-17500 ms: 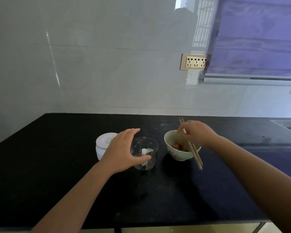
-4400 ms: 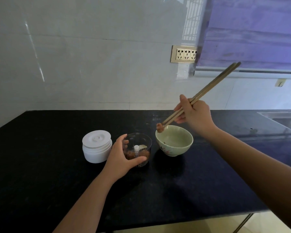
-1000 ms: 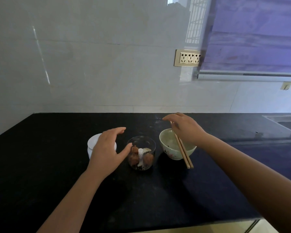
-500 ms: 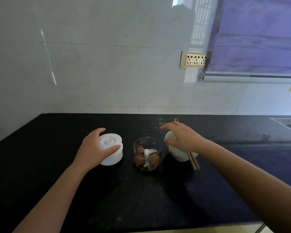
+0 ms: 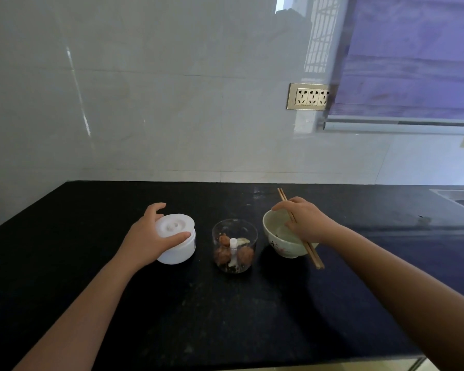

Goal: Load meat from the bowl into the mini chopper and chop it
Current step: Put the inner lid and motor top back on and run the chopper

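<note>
Black counter (image 5: pixel 225 317): left hand (image 5: pixel 148 236) grips 1 lid (image 5: pixel 176 242), right hand (image 5: pixel 306 223) 2 chopsticks (image 5: pixel 310 250).

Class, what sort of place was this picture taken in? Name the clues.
Most likely a home kitchen: a black stone counter against a tiled wall, a wall socket strip above it, and what looks like a sink edge at far right.

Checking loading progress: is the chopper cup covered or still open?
Open. The clear chopper cup holds meat pieces with nothing on top; its white lid unit sits beside it on the counter under the left hand.
</note>
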The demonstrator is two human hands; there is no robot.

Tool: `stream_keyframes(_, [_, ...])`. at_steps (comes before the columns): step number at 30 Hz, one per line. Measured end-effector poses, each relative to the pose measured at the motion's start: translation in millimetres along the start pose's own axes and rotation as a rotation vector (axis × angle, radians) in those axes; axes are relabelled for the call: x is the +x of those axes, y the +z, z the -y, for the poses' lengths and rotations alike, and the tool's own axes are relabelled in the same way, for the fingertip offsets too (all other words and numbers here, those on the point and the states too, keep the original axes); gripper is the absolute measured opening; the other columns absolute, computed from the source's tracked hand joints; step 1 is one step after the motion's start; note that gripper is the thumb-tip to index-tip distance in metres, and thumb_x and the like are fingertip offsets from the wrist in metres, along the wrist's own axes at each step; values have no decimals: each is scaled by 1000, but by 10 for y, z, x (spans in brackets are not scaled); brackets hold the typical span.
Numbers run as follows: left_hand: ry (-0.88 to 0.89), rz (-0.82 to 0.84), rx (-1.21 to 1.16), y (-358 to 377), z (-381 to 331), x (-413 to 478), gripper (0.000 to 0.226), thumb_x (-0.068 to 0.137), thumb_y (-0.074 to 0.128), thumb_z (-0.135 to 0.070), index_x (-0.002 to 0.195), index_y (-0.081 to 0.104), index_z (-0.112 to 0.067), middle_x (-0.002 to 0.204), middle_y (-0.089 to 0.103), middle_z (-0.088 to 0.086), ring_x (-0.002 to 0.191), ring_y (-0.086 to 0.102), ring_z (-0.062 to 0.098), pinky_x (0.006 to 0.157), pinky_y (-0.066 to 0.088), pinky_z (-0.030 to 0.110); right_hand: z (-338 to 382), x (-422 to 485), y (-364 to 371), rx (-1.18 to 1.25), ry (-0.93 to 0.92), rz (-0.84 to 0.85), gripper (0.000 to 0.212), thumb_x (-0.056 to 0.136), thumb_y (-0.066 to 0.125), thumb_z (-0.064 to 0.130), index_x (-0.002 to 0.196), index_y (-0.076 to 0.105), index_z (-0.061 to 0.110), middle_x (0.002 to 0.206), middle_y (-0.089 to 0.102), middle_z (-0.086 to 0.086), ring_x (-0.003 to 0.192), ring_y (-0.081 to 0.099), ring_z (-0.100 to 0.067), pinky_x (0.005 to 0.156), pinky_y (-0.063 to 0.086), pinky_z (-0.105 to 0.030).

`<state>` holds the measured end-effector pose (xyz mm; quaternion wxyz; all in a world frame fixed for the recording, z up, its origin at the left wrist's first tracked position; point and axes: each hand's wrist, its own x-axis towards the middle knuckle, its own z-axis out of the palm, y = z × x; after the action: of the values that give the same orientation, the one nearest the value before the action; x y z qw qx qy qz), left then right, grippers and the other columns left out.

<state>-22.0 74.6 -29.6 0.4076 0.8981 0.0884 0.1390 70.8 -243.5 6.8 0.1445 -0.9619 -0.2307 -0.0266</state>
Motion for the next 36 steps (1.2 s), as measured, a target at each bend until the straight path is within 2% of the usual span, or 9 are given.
stream_keyframes(5, [42, -53, -6, -40, -52, -13, 90, 64, 77, -50, 137, 30, -27, 127, 53, 2, 105, 50, 17, 87, 39, 34, -2, 9, -26, 7, -9, 3, 45, 88, 56, 15, 129, 50, 30, 132, 45, -5, 114, 50, -23, 92, 36, -26])
stream_keyframes(12, [176, -126, -41, -19, -309, -69, 85, 62, 79, -48, 133, 36, -30, 122, 55, -4, 108, 53, 15, 91, 42, 35, 139, 18, -74, 103, -33, -80, 45, 88, 57, 23, 131, 48, 30, 137, 44, -8, 131, 39, -25, 103, 31, -33])
stream_keyframes(16, [276, -24, -57, 122, -528, -142, 84, 61, 80, -45, 132, 37, -33, 121, 52, -10, 108, 50, 11, 89, 39, 29, 276, 6, -65, 144, -100, -108, 40, 89, 57, 28, 128, 50, 29, 129, 52, -3, 123, 46, -20, 101, 34, -30])
stream_keyframes(20, [335, 56, 13, 334, -623, -186, 83, 59, 78, -53, 129, 37, -37, 123, 52, -10, 111, 48, 11, 89, 37, 28, 381, -29, -45, 133, -142, -88, 38, 90, 56, 30, 128, 51, 27, 129, 53, 0, 122, 45, -16, 105, 33, -33])
stream_keyframes(26, [294, 161, 134, 532, -710, -185, 88, 62, 70, -62, 135, 29, -35, 131, 51, -5, 116, 47, 14, 94, 41, 34, 415, -63, -18, 171, -160, -70, 31, 88, 59, 33, 118, 58, 30, 120, 57, 2, 109, 51, -12, 100, 38, -31])
stream_keyframes(36, [236, 214, 163, 669, -700, -150, 89, 66, 64, -65, 139, 25, -31, 139, 45, -4, 121, 46, 15, 97, 42, 35, 457, -136, -72, 226, -164, -49, 27, 90, 56, 33, 117, 60, 28, 114, 59, 2, 108, 52, -12, 97, 43, -33])
